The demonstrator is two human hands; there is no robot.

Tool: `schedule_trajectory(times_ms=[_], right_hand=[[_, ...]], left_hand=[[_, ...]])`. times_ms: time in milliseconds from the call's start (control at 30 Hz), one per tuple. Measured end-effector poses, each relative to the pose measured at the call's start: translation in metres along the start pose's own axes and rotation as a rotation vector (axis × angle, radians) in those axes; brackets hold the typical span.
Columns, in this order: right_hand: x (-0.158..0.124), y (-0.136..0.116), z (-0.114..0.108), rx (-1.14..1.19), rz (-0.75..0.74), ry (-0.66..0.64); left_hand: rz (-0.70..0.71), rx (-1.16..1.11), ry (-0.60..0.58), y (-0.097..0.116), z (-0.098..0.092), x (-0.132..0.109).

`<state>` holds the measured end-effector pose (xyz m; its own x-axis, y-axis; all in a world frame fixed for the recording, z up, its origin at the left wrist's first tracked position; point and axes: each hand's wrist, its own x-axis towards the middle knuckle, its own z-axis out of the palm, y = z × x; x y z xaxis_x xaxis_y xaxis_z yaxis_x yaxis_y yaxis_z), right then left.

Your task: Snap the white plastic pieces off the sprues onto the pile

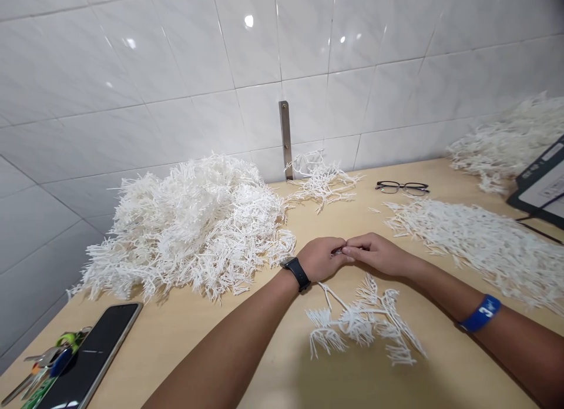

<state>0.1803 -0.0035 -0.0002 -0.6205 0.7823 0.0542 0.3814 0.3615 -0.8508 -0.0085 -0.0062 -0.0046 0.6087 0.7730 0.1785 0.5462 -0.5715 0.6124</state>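
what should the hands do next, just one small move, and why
I'd probably ease the right hand away from the left hand: the two meet, with whatever is between them mostly hidden, and the branched white piece shows close by on the near side, where a freed hand could likely reach it.

Apparently a workshop: tiled wall [189, 62], wood-toned table [180, 327], heaps of white branched pieces [194, 227]

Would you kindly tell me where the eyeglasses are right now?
In the head view, the eyeglasses lie right of centre on the table, beyond the right hand and just behind the left end of the spread of white pieces.
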Motion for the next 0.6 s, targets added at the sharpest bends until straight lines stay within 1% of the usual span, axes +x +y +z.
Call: schedule_trajectory(times_ms=[200, 433, 533, 600], right_hand=[[-0.0008, 0.0035, -0.0002, 0.032, 0.022, -0.020], [-0.0018, 0.0037, 0.0003, 0.016, 0.002, 0.010], [-0.0015, 0.0030, 0.0015, 0.059, -0.005, 0.038], [-0.0013, 0.0044, 0.0029, 0.140, 0.000, 0.057]], left_hand=[[0.022, -0.032, -0.010, 0.0023, -0.0002, -0.0030], [0.030, 0.092, 0.011, 0.0068, -0.0023, -0.0066], [0.028, 0.120, 0.021, 0.0079, -0.0024, -0.0070], [0.019, 0.115, 0.036, 0.0091, -0.0017, -0.0070]])
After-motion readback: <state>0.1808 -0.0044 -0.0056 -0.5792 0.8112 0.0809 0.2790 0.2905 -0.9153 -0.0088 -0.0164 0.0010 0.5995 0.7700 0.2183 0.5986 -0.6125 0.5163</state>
